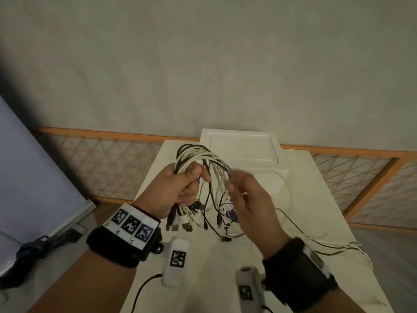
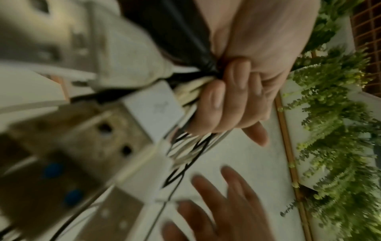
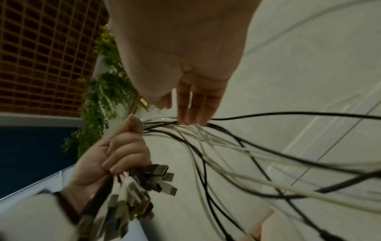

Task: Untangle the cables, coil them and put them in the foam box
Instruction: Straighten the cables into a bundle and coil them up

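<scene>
My left hand grips a bundle of white and black cables held above the white table. The cables loop up over the fist, and their plug ends hang below it. The left wrist view shows the fingers curled round the cables. My right hand is beside the loop, blurred; its straight fingers touch the strands without closing on them. The left hand and plugs also show there. A white foam box part stands at the table's far edge.
Two white tagged devices lie on the near part of the table. Thin loose cables trail to the right edge. A lattice fence runs behind, and a dark bag lies on the floor at left.
</scene>
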Demonstrator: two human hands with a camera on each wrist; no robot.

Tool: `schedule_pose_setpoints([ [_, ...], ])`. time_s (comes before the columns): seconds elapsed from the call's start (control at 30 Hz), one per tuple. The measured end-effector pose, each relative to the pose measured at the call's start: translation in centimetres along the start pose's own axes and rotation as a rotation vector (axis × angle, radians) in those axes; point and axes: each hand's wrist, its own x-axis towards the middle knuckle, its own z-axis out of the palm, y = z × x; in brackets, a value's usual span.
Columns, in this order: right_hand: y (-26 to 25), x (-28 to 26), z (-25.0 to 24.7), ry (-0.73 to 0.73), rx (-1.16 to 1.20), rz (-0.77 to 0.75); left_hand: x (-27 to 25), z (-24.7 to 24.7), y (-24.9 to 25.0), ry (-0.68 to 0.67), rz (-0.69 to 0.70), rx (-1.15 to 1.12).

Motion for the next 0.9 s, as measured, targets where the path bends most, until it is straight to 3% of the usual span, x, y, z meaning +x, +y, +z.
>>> schedule_pose_setpoints([
  [0.07,1.2,1.8,0.9,-0.180,-0.086,0.106,0.3,0.5,0.2,-0.045,0.018,-0.050],
  [0.13,4.3,1.8,2.1,-0.502,-0.405,0.259,0.7,0.2,1.0,-0.057,0.052,-0.164],
  [0.17,5.9,1.3,2.4,-0.562,-0.519,0.328,0.9,-0.2,1.4,-0.050,0.061,-0.200],
  [0.27,9.1,-0.5,1.8,-0.379,-0.407,0.504,1.2,-1.6,2.4,0.027,0.095,-0.233],
  [0.4,12.0,-2.0,-1.1,-0.403,-0.620,0.571,0.9,-3.2,4.4,0.138,0.184,-0.376],
  [0.47,13.5,-2.5,-2.5,-0.474,-0.744,0.556,0.8,-3.6,5.7,0.177,0.205,-0.354],
  [0.57,14.4,-3.0,-3.7,-0.533,-0.639,0.527,0.9,-4.0,6.8,0.145,0.204,-0.264],
  [0.67,15.0,-2.7,-4.7,-0.300,-0.568,0.510,1.4,-4.0,7.1,0.115,0.220,-0.225],
  [0.77,15.8,-2.3,-5.6,-0.210,-0.686,0.561,1.5,-3.4,7.4,0.064,0.238,-0.204],
  [0.9,17.1,-3.9,-5.9,-0.365,-0.878,0.462,1.8,-3.9,9.0,0.107,0.272,-0.248],
])
